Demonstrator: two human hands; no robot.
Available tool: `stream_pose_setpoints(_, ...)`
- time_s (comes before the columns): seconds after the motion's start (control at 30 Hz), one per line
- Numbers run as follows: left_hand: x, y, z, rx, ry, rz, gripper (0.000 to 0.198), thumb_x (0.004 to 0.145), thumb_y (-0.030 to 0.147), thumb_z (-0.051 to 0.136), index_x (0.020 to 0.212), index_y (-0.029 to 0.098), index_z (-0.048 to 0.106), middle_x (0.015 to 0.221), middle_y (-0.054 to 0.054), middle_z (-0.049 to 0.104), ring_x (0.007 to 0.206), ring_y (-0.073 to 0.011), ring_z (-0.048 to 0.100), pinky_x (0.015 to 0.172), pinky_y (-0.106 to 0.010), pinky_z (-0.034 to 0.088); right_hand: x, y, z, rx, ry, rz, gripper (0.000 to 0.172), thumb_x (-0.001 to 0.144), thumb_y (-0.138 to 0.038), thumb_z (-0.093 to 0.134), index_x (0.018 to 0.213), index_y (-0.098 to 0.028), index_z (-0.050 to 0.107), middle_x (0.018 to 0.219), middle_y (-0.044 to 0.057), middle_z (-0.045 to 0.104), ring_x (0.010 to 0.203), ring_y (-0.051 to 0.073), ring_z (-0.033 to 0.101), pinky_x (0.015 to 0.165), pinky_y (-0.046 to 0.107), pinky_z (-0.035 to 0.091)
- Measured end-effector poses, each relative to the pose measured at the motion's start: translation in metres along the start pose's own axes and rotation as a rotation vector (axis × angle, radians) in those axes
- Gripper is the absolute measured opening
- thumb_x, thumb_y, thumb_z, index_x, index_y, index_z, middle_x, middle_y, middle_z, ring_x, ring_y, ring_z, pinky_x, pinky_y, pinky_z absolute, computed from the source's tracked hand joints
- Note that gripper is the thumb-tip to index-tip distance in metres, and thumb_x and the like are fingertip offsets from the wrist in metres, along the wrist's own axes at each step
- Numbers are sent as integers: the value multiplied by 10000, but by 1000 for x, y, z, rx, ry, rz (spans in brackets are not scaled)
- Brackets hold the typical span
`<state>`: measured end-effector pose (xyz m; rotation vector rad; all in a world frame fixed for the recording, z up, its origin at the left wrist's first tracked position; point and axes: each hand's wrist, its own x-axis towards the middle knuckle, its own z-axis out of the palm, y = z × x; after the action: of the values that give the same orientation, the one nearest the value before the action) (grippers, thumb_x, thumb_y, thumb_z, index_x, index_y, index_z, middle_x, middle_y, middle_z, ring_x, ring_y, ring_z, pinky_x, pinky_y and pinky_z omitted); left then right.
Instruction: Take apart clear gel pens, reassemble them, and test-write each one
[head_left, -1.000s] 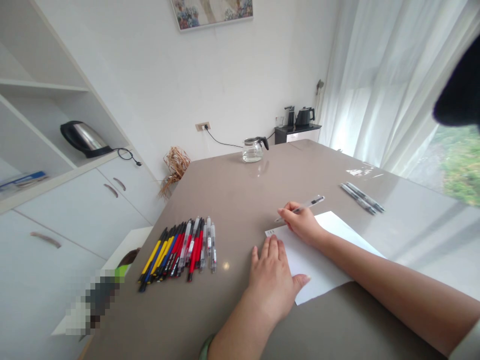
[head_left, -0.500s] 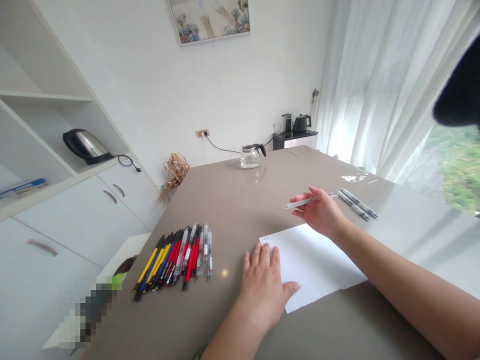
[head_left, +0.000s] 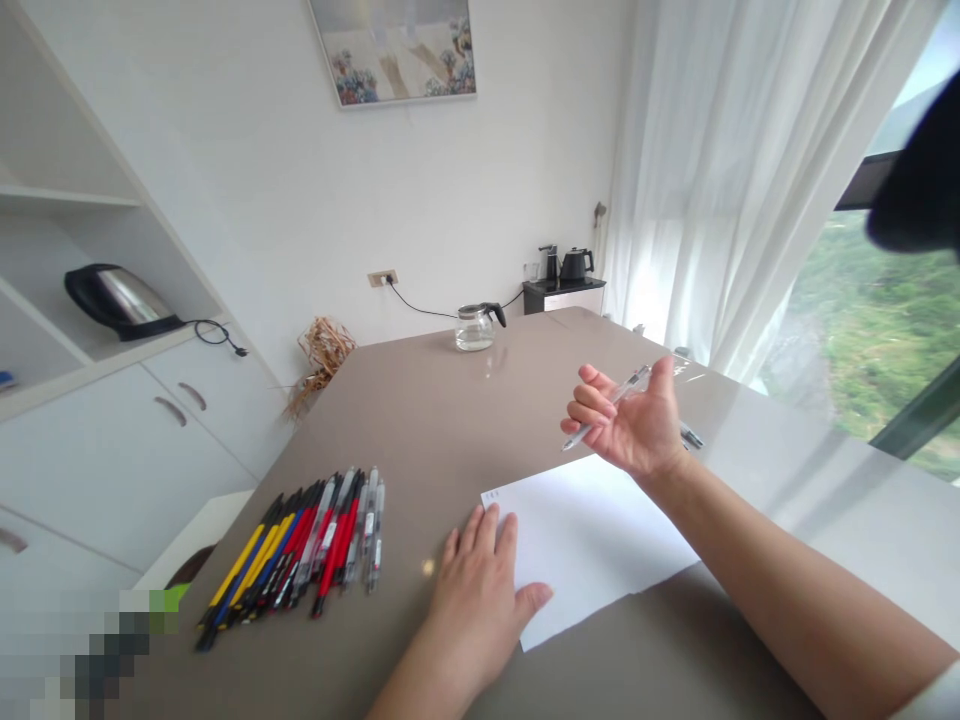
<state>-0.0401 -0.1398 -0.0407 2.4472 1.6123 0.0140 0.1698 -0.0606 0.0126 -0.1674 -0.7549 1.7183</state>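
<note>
My left hand (head_left: 480,590) lies flat with its fingers spread, across the left edge of a white sheet of paper (head_left: 592,545). Small dark marks show in the paper's upper left corner. Above the far side of the sheet, my right hand (head_left: 630,420) is turned palm up, its fingers curled around a clear pen (head_left: 611,410). The pen slants, lower end to the left. Behind this hand, other clear pens (head_left: 691,436) lie on the table, mostly hidden. Left of my left hand is a row of several pens (head_left: 300,545), yellow, blue, red and clear.
A glass pot (head_left: 474,328) of clear liquid stands at the far end of the brown table (head_left: 420,420). Beyond it, a black kettle (head_left: 576,264) sits on a small cabinet. A steel kettle (head_left: 124,300) rests on the left shelf. White curtains (head_left: 697,180) hang at right.
My right hand has turned its palm upward, and the pen in it now slants more steeply. My left hand stays on the paper. The whole view has swung to the right.
</note>
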Motion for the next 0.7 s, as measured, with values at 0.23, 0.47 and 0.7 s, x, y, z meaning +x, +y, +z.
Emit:
stream_pose_setpoints(0.23, 3, 7, -7, 10, -38, -21, 616, 754, 502, 312, 1283, 191, 256, 1369, -80, 187, 1249, -253, 118, 984, -440, 151, -3, -4, 11, 6, -26, -72, 593, 727, -634, 174, 818, -187, 553, 421, -58, 280, 395, 100, 264, 508, 304, 359)
stream_pose_setpoints(0.47, 2, 9, -9, 15, -58, -28, 620, 754, 492, 304, 1287, 181, 247, 1370, -79, 181, 1249, -253, 116, 987, -435, 144, -3, -6, 9, -71, -10, -77, 674, 644, -740, 169, 773, -199, 549, 396, -70, 254, 372, 87, 258, 521, 312, 376)
stream_pose_setpoints(0.7, 1, 10, -10, 28, -57, -27, 613, 758, 490, 302, 1287, 182, 249, 1369, -77, 181, 1248, -251, 121, 986, -434, 152, -1, -5, 6, -111, 44, -81, 624, 693, -689, 166, 754, -203, 552, 394, -64, 261, 368, 92, 254, 515, 315, 379)
